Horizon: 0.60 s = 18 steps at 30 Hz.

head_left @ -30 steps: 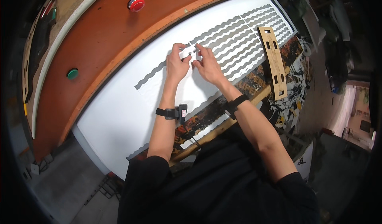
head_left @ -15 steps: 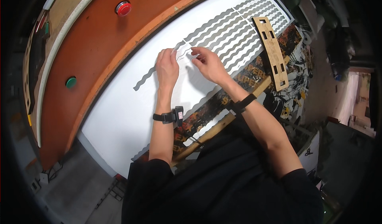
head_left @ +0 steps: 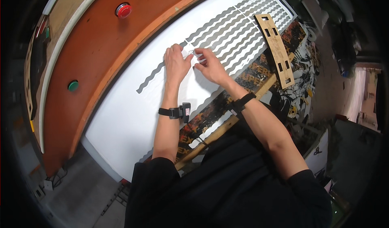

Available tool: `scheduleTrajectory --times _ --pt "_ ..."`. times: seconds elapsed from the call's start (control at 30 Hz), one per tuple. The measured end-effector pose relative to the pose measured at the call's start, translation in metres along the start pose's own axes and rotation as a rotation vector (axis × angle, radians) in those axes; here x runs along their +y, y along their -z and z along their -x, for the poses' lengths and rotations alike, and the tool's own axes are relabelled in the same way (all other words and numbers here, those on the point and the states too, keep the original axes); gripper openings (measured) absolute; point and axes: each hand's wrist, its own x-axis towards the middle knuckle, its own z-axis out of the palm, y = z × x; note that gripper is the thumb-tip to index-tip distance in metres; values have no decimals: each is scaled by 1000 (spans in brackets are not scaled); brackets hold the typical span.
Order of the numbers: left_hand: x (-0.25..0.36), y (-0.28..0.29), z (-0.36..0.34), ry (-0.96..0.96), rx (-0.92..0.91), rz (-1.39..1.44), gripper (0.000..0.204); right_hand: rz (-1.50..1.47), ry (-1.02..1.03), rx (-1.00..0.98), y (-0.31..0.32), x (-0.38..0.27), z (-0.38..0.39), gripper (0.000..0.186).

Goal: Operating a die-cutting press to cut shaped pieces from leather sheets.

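A large white sheet (head_left: 117, 118) lies before me, with rows of wavy grey bands (head_left: 229, 35) across its far right part. My left hand (head_left: 177, 64) rests over it, fingers together and thumb drawn in toward the end of a thin white wavy strip (head_left: 190, 52). Most of that strip is hidden by the fingers. Just to its right, my right hand (head_left: 211, 69) hovers with fingers bent, its thumb apart from the index finger. The right fingertips are close to the strip; whether they touch it cannot be told. One grey wavy band (head_left: 150, 79) runs out left of my left hand.
A pale wooden plate with rectangular holes (head_left: 275, 50) lies across the sheet's right part. Behind the sheet stands an orange-brown machine beam (head_left: 97, 45) with a red button (head_left: 123, 10) and a green button (head_left: 73, 85). White scraps (head_left: 302, 72) are heaped at the right.
My left hand has turned and shifted slightly right and up, its thumb now nearer the right fingers. The thin wavy strip between the hands shows less. My right hand has barely moved.
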Motion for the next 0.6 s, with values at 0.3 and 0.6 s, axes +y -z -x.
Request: scheduleTrajectory --times 0.3,0.6 --pt "3 0 -6 24 25 186 36 -34 26 16 -5 4 0 55" --pt "-30 40 17 67 621 321 41 31 40 -32 -7 -5 2 56"
